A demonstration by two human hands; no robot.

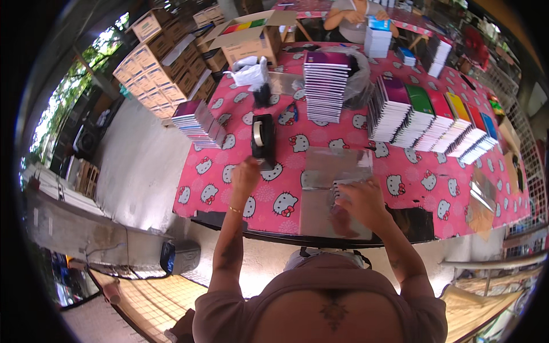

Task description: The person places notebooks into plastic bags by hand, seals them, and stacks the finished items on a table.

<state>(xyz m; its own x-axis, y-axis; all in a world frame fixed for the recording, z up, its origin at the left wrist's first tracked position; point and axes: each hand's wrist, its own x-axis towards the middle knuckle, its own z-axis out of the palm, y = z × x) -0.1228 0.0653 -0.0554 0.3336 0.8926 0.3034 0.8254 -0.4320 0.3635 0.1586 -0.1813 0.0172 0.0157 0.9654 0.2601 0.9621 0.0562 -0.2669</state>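
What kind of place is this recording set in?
Probably a small, semi-outdoor packing workshop: stacked brown cardboard cartons, rows of colourful notebooks on the pink cartoon-cat tablecloth, and a black tape dispenser by the left hand.

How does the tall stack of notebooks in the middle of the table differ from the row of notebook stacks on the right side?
The tall stack is one upright pile with a purple cover on top; the row of stacks is several lower piles side by side. The row shows purple, green, red, yellow and blue covers and leans, while the tall stack stands straight. Both rest on the pink tablecloth and show white page edges.
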